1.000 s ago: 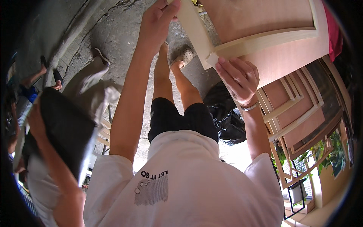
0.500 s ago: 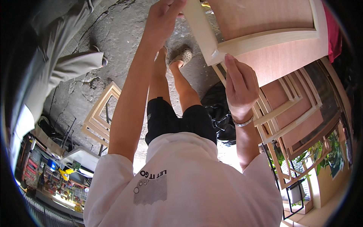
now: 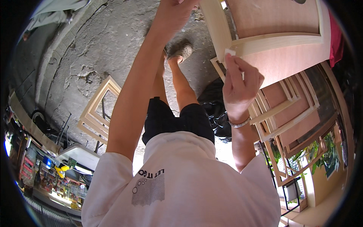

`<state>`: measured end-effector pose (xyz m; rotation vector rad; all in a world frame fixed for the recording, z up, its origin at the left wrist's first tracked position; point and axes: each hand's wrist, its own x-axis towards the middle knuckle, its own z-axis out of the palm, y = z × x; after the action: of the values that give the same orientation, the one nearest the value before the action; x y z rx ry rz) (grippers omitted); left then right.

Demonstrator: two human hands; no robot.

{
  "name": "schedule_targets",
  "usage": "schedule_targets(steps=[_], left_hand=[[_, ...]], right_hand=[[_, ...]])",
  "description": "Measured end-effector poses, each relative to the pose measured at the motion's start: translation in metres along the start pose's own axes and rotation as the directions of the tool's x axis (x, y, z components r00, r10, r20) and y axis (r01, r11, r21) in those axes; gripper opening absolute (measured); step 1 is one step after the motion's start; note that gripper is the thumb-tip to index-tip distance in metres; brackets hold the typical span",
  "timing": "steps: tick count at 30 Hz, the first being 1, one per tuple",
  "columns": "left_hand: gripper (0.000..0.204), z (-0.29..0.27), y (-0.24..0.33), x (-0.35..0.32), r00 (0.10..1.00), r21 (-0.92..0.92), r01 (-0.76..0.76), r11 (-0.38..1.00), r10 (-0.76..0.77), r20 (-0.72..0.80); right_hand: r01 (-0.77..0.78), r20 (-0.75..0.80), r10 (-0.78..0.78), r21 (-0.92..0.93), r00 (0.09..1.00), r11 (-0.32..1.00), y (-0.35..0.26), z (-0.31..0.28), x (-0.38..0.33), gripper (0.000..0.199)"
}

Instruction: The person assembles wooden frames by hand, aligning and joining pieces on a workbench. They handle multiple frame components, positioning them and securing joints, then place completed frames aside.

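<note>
A pale wooden framed panel, like a cabinet door, lies at the upper right. My right hand is beside its near left corner, a small white piece pinched between thumb and fingers. The piece overlaps the frame's corner in view; its material is too small to make out. At the top edge, my left hand is closed at the panel's left side rail, its fingertips partly cut off by the picture's rim.
Several wooden frames stack below the panel at right. A black plastic bag sits near my legs. Another wooden frame stands on the cracked concrete floor at left. Red cloth hangs far right; a person's trouser leg is upper left.
My right hand has shifted slightly and the white piece now shows clearly at its fingertips. My left hand sits farther right and higher in view. The person at left has moved away toward the top.
</note>
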<state>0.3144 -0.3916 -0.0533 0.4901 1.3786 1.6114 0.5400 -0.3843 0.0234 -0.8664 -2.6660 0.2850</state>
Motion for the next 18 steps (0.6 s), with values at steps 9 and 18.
schedule_targets(steps=[9, 18], left_hand=[[0.036, -0.003, -0.005, 0.002, 0.999, 0.038, -0.043, 0.998, 0.042, 0.024], [0.036, -0.005, -0.006, 0.003, 0.998, -0.003, -0.057, 0.998, 0.057, 0.038]], right_hand=[[0.0, -0.072, -0.001, -0.021, 0.997, 1.0, -0.006, -0.006, -0.017, 0.032], [-0.01, 0.006, 0.011, -0.041, 1.0, 0.999, -0.011, -0.003, -0.028, 0.034]])
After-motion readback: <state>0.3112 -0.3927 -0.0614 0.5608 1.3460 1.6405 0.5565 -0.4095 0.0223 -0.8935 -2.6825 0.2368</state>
